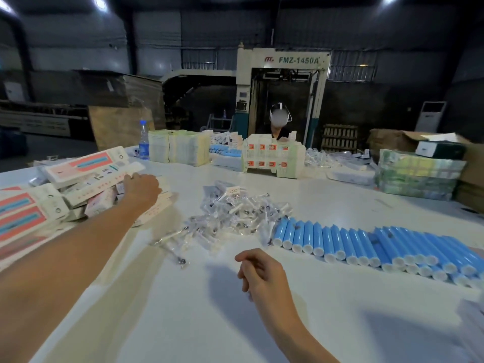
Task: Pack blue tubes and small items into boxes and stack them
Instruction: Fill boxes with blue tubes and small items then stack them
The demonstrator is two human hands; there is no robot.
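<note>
Reaching across the bench [340, 203], the left hand [142, 188] lies on the heap of boxes [78, 184], and I cannot tell whether it grips one. The right hand [259, 271] hangs loosely curled and holds nothing, near the row of blue tubes [366, 244] and the small bagged items [235, 213].

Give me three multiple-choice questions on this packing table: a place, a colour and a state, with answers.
1. Where do the blue tubes lie?
A. inside a box
B. in a row on the right of the table
C. under the packets

2. What colour are the tube caps?
A. white
B. red
C. black

3. What is the right hand doing?
A. gripping a tube
B. pressing on a box
C. hovering, holding nothing

Answers: 1 B, they lie side by side at right; 2 A, each end shows white; 3 C, its loosely curled fingers are clear of everything.
</note>
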